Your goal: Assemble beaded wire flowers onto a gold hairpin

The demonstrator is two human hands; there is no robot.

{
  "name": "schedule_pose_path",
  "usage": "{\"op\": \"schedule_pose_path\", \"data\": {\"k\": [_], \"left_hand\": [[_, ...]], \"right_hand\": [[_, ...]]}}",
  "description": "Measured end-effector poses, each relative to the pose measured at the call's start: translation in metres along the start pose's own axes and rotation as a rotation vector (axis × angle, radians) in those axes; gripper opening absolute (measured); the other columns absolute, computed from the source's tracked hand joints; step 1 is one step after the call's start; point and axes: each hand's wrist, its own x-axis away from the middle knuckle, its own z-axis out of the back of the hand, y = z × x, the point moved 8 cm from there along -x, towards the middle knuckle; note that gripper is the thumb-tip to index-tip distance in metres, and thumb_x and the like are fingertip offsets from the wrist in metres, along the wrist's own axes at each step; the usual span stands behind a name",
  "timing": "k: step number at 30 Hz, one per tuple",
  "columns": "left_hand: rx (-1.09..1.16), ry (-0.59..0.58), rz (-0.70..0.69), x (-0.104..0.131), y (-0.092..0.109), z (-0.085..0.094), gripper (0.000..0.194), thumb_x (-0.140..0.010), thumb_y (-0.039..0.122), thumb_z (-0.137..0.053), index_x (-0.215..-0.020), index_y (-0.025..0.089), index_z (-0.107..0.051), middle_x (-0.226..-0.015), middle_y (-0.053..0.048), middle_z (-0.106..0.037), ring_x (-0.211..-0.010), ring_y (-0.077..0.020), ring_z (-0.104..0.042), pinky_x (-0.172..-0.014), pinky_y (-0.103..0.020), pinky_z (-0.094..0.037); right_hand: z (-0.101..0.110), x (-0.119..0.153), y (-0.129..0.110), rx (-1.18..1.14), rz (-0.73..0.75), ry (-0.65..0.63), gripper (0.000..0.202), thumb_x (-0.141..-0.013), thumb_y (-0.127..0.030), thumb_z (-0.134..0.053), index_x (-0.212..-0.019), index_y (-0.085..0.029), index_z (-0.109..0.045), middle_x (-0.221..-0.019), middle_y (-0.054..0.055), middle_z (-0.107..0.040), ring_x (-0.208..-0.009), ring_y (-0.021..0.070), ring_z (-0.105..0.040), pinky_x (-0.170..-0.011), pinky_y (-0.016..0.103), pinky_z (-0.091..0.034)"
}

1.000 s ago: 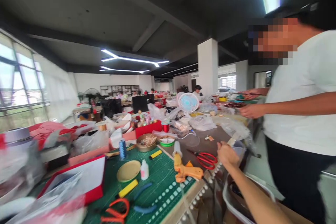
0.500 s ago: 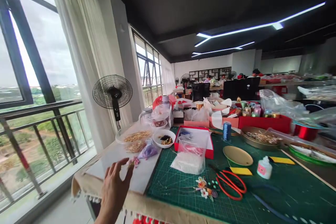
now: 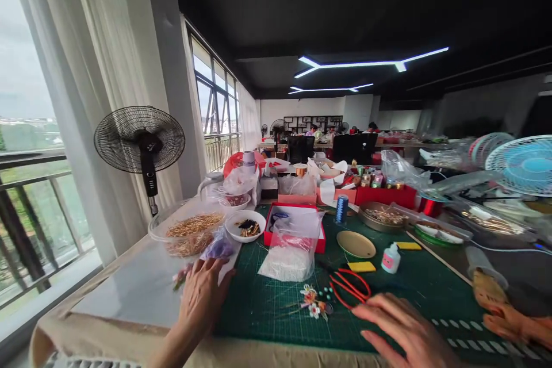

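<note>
My left hand [image 3: 202,293] is open, palm down, over the left edge of the cutting mat. Its fingertips are by a bag of purple pieces [image 3: 217,246], and a small pink flower piece [image 3: 181,276] lies just left of them. My right hand [image 3: 401,325] is open above the mat, with its fingers stretched left by the red-handled scissors [image 3: 351,287]. Whether it touches the handles I cannot tell. Between my hands lies a small beaded flower ornament [image 3: 314,303] with thin wires, beside several turquoise beads [image 3: 326,290].
On the green cutting mat [image 3: 254,322] are a clear bag of white material [image 3: 287,261], a red box [image 3: 319,244], a glue bottle [image 3: 390,259], a gold dish [image 3: 356,244] and blue thread [image 3: 341,210]. Left stand a tub of gold pins [image 3: 194,224] and a white bowl [image 3: 230,231]. An orange tool [image 3: 504,305] lies right.
The view has swung right. My left hand has turned palm down, its thumb-and-finger gap no longer around the pink piece. My right hand has come into view near the scissors.
</note>
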Motion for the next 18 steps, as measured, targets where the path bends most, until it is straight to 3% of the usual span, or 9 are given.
{"op": "schedule_pose_path", "data": {"k": [4,8,13,18], "left_hand": [[0.137,-0.064,-0.127,-0.013,0.049,-0.015,0.036,-0.087,0.036,-0.051,-0.115,0.015,-0.061,-0.104,-0.011,-0.067,-0.100,-0.0273,-0.058,-0.087,-0.039,-0.044],[0.222,-0.146,-0.190,-0.024,0.086,-0.021,0.031,-0.088,0.036,-0.051,-0.110,0.017,-0.061,-0.098,-0.008,-0.068,-0.093,-0.0236,-0.062,-0.082,-0.035,-0.046],[0.229,-0.304,-0.269,-0.005,0.103,-0.030,0.018,-0.081,0.031,-0.062,-0.093,0.020,-0.069,-0.090,-0.006,-0.071,-0.092,-0.0254,-0.062,-0.080,-0.036,-0.045],[0.200,-0.410,-0.321,0.014,0.110,-0.053,0.011,-0.077,0.021,-0.064,-0.085,0.025,-0.070,-0.090,-0.004,-0.070,-0.092,-0.0251,-0.061,-0.078,-0.035,-0.044]], "right_hand": [[-0.043,-0.032,-0.025,-0.035,-0.119,-0.243,0.043,-0.079,-0.027,-0.068,-0.120,-0.034,-0.055,-0.108,0.001,-0.065,-0.094,0.0213,-0.061,-0.079,0.035,-0.048],[-0.080,-0.053,-0.034,-0.048,-0.191,-0.351,0.028,-0.082,-0.038,-0.066,-0.109,-0.031,-0.061,-0.119,0.002,-0.062,-0.107,0.0262,-0.053,-0.087,0.043,-0.041],[-0.100,-0.063,-0.029,-0.004,-0.142,-0.361,0.010,-0.084,-0.030,-0.066,-0.089,-0.022,-0.063,-0.097,-0.001,-0.067,-0.098,0.0213,-0.055,-0.084,0.039,-0.039],[-0.105,-0.062,-0.026,0.043,-0.095,-0.310,0.007,-0.088,-0.024,-0.059,-0.091,-0.018,-0.058,-0.094,0.002,-0.066,-0.097,0.0210,-0.055,-0.092,0.042,-0.037]]}}
